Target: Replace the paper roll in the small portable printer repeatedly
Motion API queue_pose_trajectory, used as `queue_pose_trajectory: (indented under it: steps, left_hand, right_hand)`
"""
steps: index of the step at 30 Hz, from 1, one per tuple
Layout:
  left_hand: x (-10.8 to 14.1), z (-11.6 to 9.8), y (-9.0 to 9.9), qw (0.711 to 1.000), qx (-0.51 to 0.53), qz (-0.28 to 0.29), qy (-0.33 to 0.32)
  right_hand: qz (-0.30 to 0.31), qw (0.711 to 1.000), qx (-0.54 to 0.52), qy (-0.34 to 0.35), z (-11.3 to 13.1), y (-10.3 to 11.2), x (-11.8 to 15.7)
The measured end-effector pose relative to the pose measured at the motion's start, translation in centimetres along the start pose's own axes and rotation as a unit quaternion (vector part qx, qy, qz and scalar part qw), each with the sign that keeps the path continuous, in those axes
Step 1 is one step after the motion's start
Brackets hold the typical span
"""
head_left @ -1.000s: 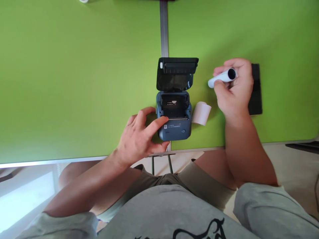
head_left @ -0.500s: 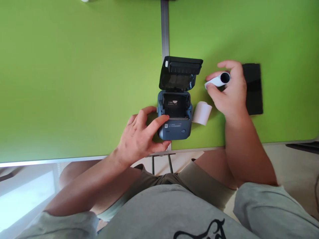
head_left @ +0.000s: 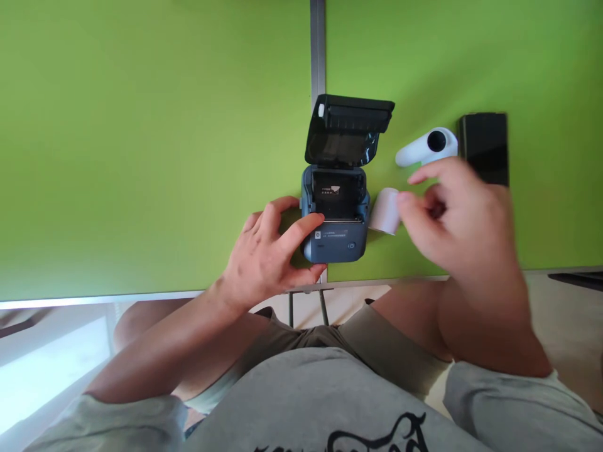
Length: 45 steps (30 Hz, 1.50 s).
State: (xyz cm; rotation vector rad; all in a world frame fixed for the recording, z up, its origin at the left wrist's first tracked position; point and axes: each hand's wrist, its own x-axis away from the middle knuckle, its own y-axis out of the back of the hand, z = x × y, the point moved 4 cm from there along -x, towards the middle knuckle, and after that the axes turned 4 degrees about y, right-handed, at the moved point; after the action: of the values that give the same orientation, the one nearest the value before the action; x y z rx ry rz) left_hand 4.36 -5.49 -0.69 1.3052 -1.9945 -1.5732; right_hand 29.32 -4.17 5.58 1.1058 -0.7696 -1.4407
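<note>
A dark blue label printer [head_left: 336,242] stands at the table's front edge with its black lid [head_left: 348,132] tipped up, so its compartment shows. My left hand [head_left: 271,251] grips the printer's left side, thumb resting on the front rim of the compartment. A small white paper roll [head_left: 385,211] leans against the right side of the printer. Close to that roll is my right hand [head_left: 464,216], slightly blurred, thumb and forefinger apart with nothing between them. Beyond it a second white roll [head_left: 426,147] with a dark core lies on the table, its loose end trailing left.
A black phone-like slab [head_left: 485,144] lies to the right of the second roll, partly covered by my right hand. The green table [head_left: 151,157] has a grey metal seam [head_left: 318,50] running away from me behind the printer.
My right hand has let go of the roll with the dark core, leaving it on the table, and moved toward me beside the small white roll. My left hand keeps its grip.
</note>
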Motion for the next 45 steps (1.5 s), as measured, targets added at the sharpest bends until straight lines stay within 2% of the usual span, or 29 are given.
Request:
queue_pose_trajectory:
  steps: [2, 4, 9, 13, 16, 20, 22, 24, 26, 29, 35, 37, 45]
  left_hand:
    - [0.0, 0.1, 0.0, 1.000, -0.003, 0.003, -0.001]
    - [-0.1, 0.1, 0.0, 1.000, -0.003, 0.004, -0.003]
    - [-0.1, 0.1, 0.0, 1.000, 0.001, 0.004, -0.005]
    - [0.0, 0.2, 0.0, 1.000, 0.002, 0.009, -0.002]
    - [0.0, 0.2, 0.0, 1.000, 0.004, 0.008, 0.001]
    - [0.0, 0.1, -0.1, 1.000, 0.005, 0.006, -0.001]
    - [0.0, 0.1, 0.0, 1.000, 0.003, 0.005, -0.003]
    - [0.0, 0.1, 0.0, 1.000, 0.002, 0.005, -0.003]
    - [0.0, 0.1, 0.0, 1.000, 0.004, 0.005, -0.001]
    - [0.1, 0.2, -0.1, 1.000, 0.008, 0.008, 0.005]
    - [0.2, 0.3, -0.2, 1.000, 0.023, 0.005, 0.016]
    - [0.2, 0.3, -0.3, 1.000, 0.026, 0.000, 0.017]
    - [0.0, 0.1, -0.1, 1.000, 0.007, 0.006, 0.006]
  right_hand:
    - [0.097, 0.991, 0.088, -0.022, 0.3, -1.1, 0.2]
    - [0.150, 0.977, 0.144, -0.041, 0.2, -2.0, 0.2]
    - [0.218, 0.955, 0.194, -0.049, 0.7, -2.9, 0.0]
    - [0.258, 0.945, 0.195, -0.055, 1.0, -3.0, -0.1]
    - [0.232, 0.958, 0.164, -0.043, 0.9, -2.6, -0.3]
    - [0.099, 0.994, 0.047, -0.029, 0.5, -1.6, -0.3]
    - [0.022, 0.999, -0.037, -0.001, 0.2, -1.5, -0.1]
    - [-0.025, 0.996, -0.087, 0.027, -0.1, -1.9, 0.0]
    - [-0.029, 0.995, -0.091, 0.020, -0.4, -2.7, 0.0]
    - [0.003, 0.997, -0.079, -0.004, -0.7, -3.7, -0.2]
    - [0.078, 0.995, -0.059, 0.019, -0.3, -4.5, -0.7]
    - [0.085, 0.995, -0.055, 0.025, -0.2, -4.7, -0.7]
    - [-0.019, 0.998, -0.036, 0.053, -0.7, -4.9, -0.7]
